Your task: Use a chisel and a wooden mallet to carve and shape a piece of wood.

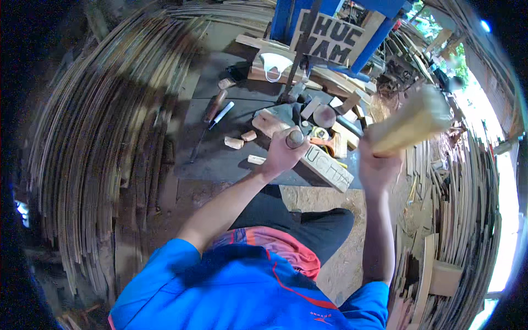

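Observation:
My left hand [279,158] is closed around an upright chisel [295,139]. Only the round butt of its handle shows; the blade is hidden below my fist. Beneath that hand lies a long pale wooden block [329,169], slanting toward my right knee, with letters marked on its face. My right hand [378,165], raised to the right of the block, grips a thick wooden mallet [413,122], smeared by motion. The mallet is held up, apart from the chisel. Several small wood offcuts [234,143] lie left of my left hand.
On the dark worktop [203,165] lie a brown-handled tool [215,105] and a white marker [223,113]. Past the block are a tape measure [319,132] and several wood pieces. A white mask [275,65], a lettered board [330,38] and blue posts [283,22] stand behind. Timber stacks [104,143] flank me.

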A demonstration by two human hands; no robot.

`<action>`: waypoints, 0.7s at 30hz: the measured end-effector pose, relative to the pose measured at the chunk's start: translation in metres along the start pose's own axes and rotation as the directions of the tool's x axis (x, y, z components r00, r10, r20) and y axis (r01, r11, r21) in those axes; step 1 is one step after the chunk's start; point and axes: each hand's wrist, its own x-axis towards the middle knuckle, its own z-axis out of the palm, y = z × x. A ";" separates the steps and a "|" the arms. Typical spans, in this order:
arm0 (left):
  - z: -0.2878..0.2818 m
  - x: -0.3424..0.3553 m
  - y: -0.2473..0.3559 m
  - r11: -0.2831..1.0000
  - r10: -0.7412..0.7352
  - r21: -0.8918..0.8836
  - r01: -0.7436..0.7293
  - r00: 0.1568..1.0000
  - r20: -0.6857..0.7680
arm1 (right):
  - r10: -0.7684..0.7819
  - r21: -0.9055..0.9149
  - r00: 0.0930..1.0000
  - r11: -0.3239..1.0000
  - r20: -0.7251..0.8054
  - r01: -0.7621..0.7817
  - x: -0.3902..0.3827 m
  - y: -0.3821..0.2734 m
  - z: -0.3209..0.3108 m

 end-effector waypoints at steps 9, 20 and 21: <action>-0.005 -0.009 0.007 0.981 -0.166 -0.106 0.163 0.986 -0.017 | 0.310 -0.342 0.933 0.910 0.184 -0.235 -0.063 0.015 0.005; 0.005 0.004 -0.007 0.904 -0.330 -0.277 0.326 0.943 0.034 | 0.813 -0.139 0.575 0.582 0.085 -0.802 -0.159 0.055 0.031; 0.000 0.004 -0.021 0.931 -0.288 -0.219 0.292 0.956 0.048 | 0.820 -0.141 0.560 0.572 0.118 -0.808 -0.156 0.048 0.034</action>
